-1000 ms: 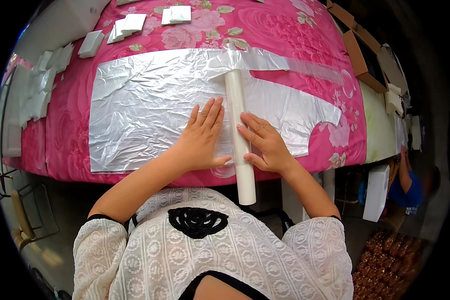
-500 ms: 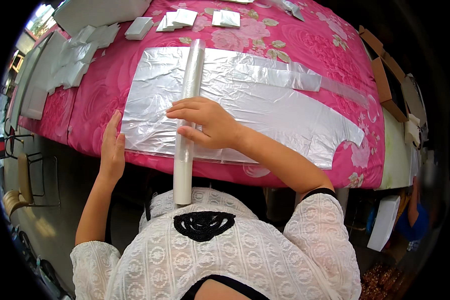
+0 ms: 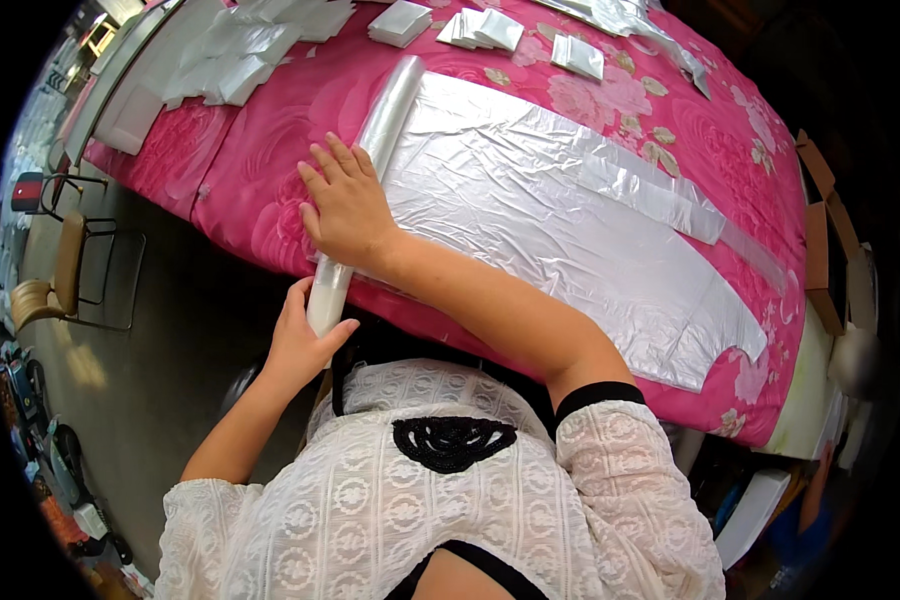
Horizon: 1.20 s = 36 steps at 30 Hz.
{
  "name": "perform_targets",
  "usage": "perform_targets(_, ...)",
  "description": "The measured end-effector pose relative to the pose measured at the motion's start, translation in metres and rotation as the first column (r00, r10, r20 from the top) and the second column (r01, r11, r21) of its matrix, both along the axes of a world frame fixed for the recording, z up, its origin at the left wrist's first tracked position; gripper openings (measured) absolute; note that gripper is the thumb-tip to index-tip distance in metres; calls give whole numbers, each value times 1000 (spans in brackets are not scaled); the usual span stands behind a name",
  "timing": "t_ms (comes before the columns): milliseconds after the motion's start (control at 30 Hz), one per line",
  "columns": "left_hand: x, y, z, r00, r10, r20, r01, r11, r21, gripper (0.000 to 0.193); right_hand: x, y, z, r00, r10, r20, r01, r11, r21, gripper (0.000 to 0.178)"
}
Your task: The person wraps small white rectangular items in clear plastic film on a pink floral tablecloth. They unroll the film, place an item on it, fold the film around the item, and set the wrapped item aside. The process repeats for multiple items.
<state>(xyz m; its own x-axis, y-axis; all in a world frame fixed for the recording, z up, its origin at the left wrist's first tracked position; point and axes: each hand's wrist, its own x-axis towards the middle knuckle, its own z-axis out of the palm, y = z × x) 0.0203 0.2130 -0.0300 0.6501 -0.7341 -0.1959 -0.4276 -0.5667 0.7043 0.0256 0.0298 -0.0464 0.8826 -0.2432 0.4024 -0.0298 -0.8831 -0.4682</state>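
Observation:
A long roll wrapped in clear plastic film (image 3: 394,105) lies slantwise along the left edge of a wrinkled, shiny plastic sheet (image 3: 530,200) spread on the table. My right hand (image 3: 348,205) rests on top of the roll's middle, palm down and fingers spread, with its forearm crossing over the sheet's near edge. At the roll's near end, which juts past the table edge, my left hand (image 3: 305,338) is curled around the pale tube, thumb on the right side. A narrower plastic strip (image 3: 660,195) lies over the sheet's far right part.
A pink flowered cloth (image 3: 260,190) covers the table. Small flat plastic packets (image 3: 240,55) and several little stacks (image 3: 485,28) sit along its far side. Cardboard boxes (image 3: 825,250) stand at the right edge. On the floor at left is a tan chair (image 3: 68,255).
The roll has shifted left to the sheet's left edge, and its near end has moved away from my body. My left hand has come onto that end. The view has turned.

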Motion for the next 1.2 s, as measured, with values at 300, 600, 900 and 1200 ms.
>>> perform_targets(300, 10, 1, 15, 249, -367, -897, -215, 882, -420, 54, -18, -14, 42, 946, -215, 242, -292, -239, 926, 53)
perform_targets(600, -8, -62, 40, 561, -177, -808, 3, 977, -212, 59, -64, -44, 58, 924, -271, 269, -328, -206, 922, 51)
perform_targets(900, -24, -86, 36, 513, -271, -814, 66, 959, -277, 55, -97, -49, 55, 910, -401, 109, -145, -61, 988, 55)
perform_targets(1200, -37, -97, 35, 267, -294, -918, 33, 954, -297, 46, -117, -56, 58, 912, -314, 266, -348, -244, 905, 63)
